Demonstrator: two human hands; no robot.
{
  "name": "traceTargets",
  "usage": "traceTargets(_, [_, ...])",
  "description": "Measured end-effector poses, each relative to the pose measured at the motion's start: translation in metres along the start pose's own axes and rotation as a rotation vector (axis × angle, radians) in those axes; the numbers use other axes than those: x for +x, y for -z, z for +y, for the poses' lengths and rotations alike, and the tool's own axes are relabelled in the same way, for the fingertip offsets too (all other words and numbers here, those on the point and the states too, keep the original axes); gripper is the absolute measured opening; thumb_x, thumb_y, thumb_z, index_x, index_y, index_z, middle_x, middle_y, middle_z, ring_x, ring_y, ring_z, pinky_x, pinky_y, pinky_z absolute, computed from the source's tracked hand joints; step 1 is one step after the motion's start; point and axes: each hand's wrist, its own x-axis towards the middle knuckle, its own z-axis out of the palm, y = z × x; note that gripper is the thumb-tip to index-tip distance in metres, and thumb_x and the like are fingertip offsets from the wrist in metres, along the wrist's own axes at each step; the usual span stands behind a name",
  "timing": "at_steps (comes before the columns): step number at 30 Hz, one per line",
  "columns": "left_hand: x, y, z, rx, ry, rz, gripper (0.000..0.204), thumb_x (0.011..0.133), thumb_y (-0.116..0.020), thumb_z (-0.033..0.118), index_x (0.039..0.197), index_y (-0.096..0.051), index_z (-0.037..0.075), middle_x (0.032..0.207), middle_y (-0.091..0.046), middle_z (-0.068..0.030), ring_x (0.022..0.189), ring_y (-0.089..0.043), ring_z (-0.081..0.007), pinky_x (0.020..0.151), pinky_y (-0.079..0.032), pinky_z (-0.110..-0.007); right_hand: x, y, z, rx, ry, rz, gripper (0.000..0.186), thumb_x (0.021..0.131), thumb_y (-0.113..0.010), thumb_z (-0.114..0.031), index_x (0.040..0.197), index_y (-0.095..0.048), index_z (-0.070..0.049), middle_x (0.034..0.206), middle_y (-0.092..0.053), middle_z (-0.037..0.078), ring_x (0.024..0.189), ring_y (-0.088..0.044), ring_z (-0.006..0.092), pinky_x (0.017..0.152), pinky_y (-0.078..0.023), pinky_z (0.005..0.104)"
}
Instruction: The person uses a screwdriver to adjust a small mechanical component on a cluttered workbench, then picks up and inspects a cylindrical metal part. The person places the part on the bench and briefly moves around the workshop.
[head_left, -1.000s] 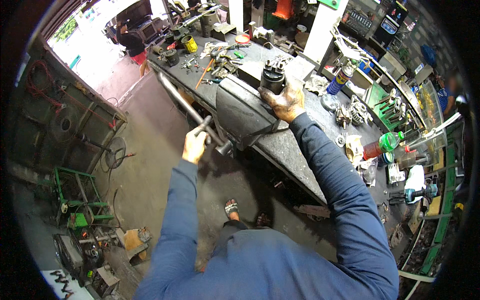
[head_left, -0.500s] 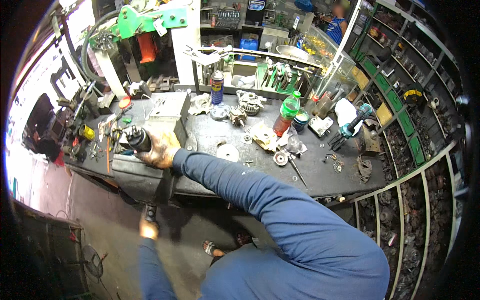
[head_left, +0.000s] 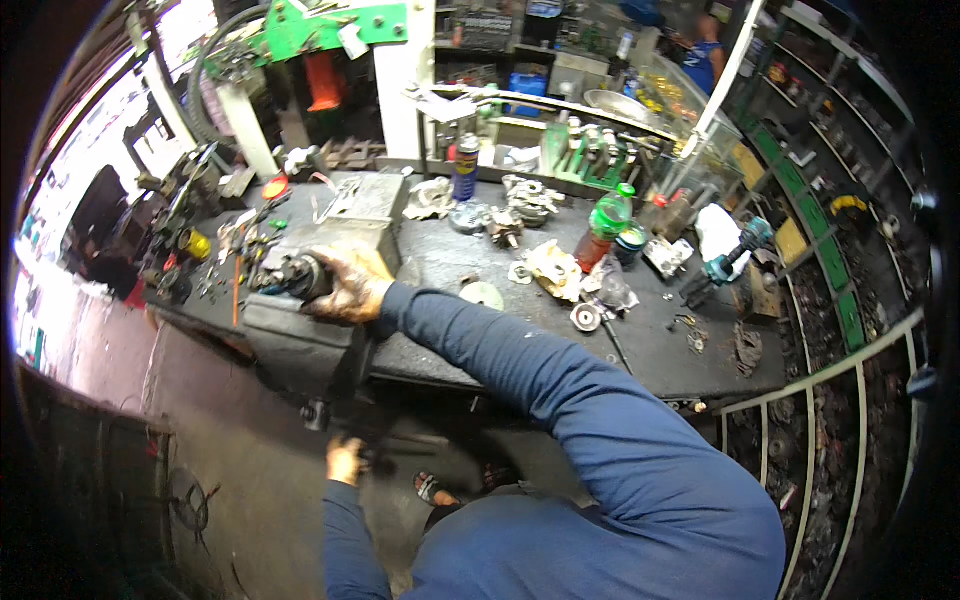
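A large dark bench vise [head_left: 300, 345] is bolted at the front edge of a black workbench [head_left: 640, 340]. My right hand [head_left: 350, 285], grimy with grease, is wrapped around a dark round metal part [head_left: 290, 275] sitting in the vise jaws. Below the bench edge my left hand [head_left: 345, 460] grips the end of the vise handle [head_left: 325, 420], which points down in shadow. Both arms wear dark blue sleeves.
On the bench lie a green bottle [head_left: 607, 220], a blue spray can [head_left: 465, 168], a teal cordless drill [head_left: 735, 255], gears, rags and hand tools [head_left: 235, 250]. A green machine [head_left: 320, 40] stands behind. Shelves with parts run along the right. Concrete floor lies to the left.
The view has swung right across the bench. My left hand has moved with the vise handle from out at the side to low under the vise. My right hand stays on the part.
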Motion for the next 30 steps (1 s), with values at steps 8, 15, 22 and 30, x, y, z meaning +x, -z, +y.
traceTargets(8, [-0.009,0.089,0.137,0.042,-0.358,0.275,0.014,0.099,-0.056,0.012,0.103,-0.069,0.008,0.073,-0.063,0.0001,0.055,-0.055,-0.0127,0.05,-0.048,-0.031,0.012,-0.007,0.004,0.184,0.085,-0.059,0.075,0.065,-0.091,-0.041,0.129,-0.067,-0.009,0.108,-0.071,0.018,0.104,-0.067,0.0384,0.094,-0.052,0.0459])
traceTargets(15, [-0.102,-0.006,0.106,-0.1,-0.157,-0.367,0.047,0.092,-0.06,0.018,0.134,-0.061,-0.002,0.081,-0.069,-0.0085,0.064,-0.062,-0.0135,0.054,-0.048,-0.03,0.007,0.018,0.012,0.099,0.107,-0.145,0.08,0.067,-0.094,-0.037,0.134,-0.064,-0.005,0.129,-0.068,0.018,0.12,-0.064,0.031,0.107,-0.048,0.0408])
traceTargets(22, [-0.013,0.026,0.054,0.02,-0.144,0.052,0.058,0.094,-0.056,0.005,0.152,-0.05,0.009,0.079,-0.068,-0.006,0.058,-0.057,-0.0123,0.051,-0.047,-0.031,0.01,0.022,0.004,0.385,-0.185,-0.324,0.077,0.07,-0.095,-0.031,0.134,-0.064,-0.004,0.131,-0.068,0.013,0.122,-0.062,0.0244,0.108,-0.047,0.0381])
traceTargets(30, [-0.052,0.06,0.167,-0.371,-0.576,-0.131,0.03,0.093,-0.052,0.004,0.117,-0.069,-0.003,0.086,-0.072,-0.011,0.069,-0.066,-0.0136,0.069,-0.056,-0.03,0.009,0.031,-0.007,0.51,-0.345,-0.372,0.074,0.069,-0.096,-0.019,0.133,-0.063,-0.001,0.124,-0.07,0.009,0.114,-0.065,0.019,0.104,-0.05,0.0357])
